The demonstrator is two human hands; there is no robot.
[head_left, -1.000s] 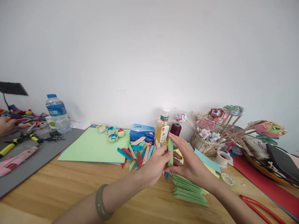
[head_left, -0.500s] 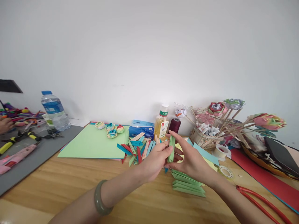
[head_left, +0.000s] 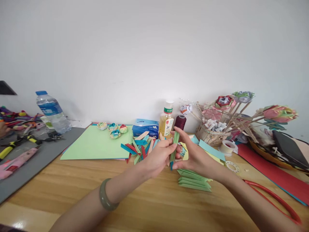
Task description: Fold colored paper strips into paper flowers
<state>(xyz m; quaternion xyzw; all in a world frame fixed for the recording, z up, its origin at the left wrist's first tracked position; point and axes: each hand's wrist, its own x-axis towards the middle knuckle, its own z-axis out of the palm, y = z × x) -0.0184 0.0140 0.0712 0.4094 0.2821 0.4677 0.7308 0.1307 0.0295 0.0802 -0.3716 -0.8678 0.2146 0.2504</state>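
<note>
A folded green paper strip (head_left: 175, 144) stands nearly upright between my two hands above the table. My left hand (head_left: 159, 157) pinches its left side between thumb and fingers; a ring is on one finger and a green bangle on the wrist. Around the strip from the right curves my right hand (head_left: 196, 158), index finger at its top end and thumb near its bottom end. A blue tip shows just below the strip; I cannot tell whether it belongs to it. Below my right hand lies a row of folded green paper pieces (head_left: 194, 182).
Left of my hands are mixed folded strips (head_left: 138, 148), green paper sheets (head_left: 96, 145) and small paper flowers (head_left: 115, 134). Behind stand a tissue pack (head_left: 145, 129), a drink bottle (head_left: 166, 120) and a thread spool (head_left: 180, 122). Red-handled scissors (head_left: 275, 196) lie right. Another person's hand (head_left: 3, 129) shows far left.
The green strip has tilted slightly, its top leaning right, and my fingers have shifted a little along it. The whole view has moved slightly, so the table things sit higher.
</note>
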